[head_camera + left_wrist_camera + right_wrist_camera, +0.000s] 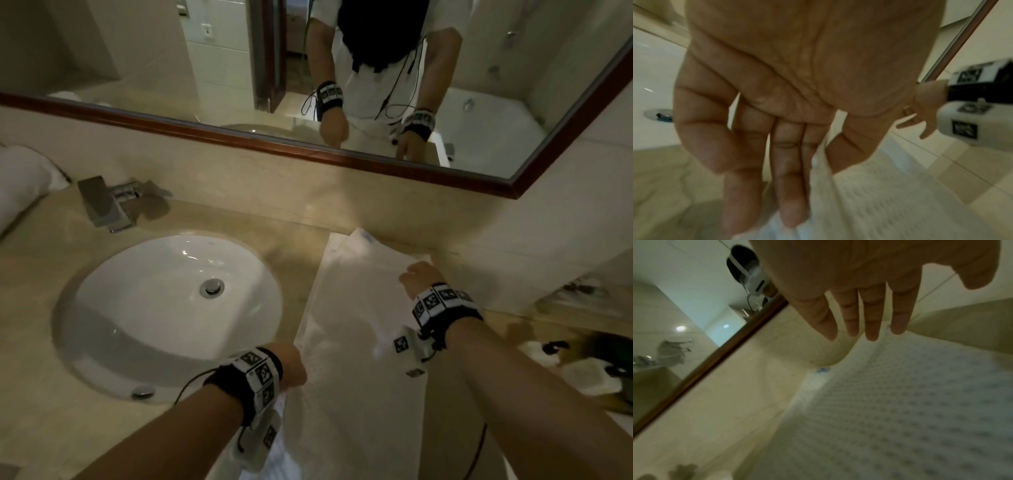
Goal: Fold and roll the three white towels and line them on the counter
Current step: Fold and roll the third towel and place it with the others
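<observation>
Right of the sink (171,308), on the counter (41,342): 1 white towel (359,308), spread lengthwise. Left hand (291,366) pinches its near-left edge; right hand (416,277) flat, fingers straight. Advice: align edges before folding.

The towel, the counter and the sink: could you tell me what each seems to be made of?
Towel: white woven cloth, likely cotton, with a raised dotted weave. Counter: polished beige stone, probably marble, faintly veined. Sink: glossy white ceramic, showing highlights.

Right of the one sink (164,308) lies one spread towel (359,325); left, one more towel (20,185); behind, one tap (109,202).
</observation>
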A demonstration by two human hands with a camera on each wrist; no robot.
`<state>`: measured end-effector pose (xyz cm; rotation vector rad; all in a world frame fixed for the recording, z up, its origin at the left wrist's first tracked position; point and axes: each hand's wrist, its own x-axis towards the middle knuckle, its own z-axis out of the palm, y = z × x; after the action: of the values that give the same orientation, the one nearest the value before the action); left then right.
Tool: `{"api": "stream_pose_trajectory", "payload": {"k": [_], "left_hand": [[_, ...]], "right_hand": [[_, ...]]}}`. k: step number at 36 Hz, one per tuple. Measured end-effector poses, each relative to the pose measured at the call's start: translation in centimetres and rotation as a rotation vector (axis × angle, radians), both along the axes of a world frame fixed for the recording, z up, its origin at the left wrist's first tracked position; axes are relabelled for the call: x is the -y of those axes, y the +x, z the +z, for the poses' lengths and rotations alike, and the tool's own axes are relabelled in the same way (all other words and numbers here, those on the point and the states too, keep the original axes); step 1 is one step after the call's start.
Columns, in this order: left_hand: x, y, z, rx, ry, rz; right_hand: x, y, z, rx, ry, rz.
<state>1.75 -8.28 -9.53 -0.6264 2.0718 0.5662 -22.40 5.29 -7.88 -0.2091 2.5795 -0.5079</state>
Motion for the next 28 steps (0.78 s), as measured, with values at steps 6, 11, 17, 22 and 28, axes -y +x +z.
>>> {"api": "stream_pose_trajectory", "payload": {"k": [6, 11, 17, 22, 28], "left_hand": [[1.3, -1.8, -1.4, -0.085, 0.042, 0.187], [2.2, -5.2, -2.0, -0.301, 0.036, 0.358], [2.9, -9.7, -1.6, -0.395, -0.016, 0.414], [3.3, -11.6, -1.6, -0.441, -0.020, 0.476], [4.4, -12.1, -2.0, -0.442, 0.000, 0.553]], "right_hand": [[-2.6, -3.0, -3.0, -0.039, 0.142, -0.046], [-3.6, -5.4, -3.9, -0.112, 0.122, -0.042], [-3.5, -7.2, -4.7, -0.114, 0.083, 0.045], [-2.1, -8.9, -4.3, -0.072, 0.077, 0.066], [-2.7, -9.7, -3.1, -0.137, -0.114, 0.062]]}}
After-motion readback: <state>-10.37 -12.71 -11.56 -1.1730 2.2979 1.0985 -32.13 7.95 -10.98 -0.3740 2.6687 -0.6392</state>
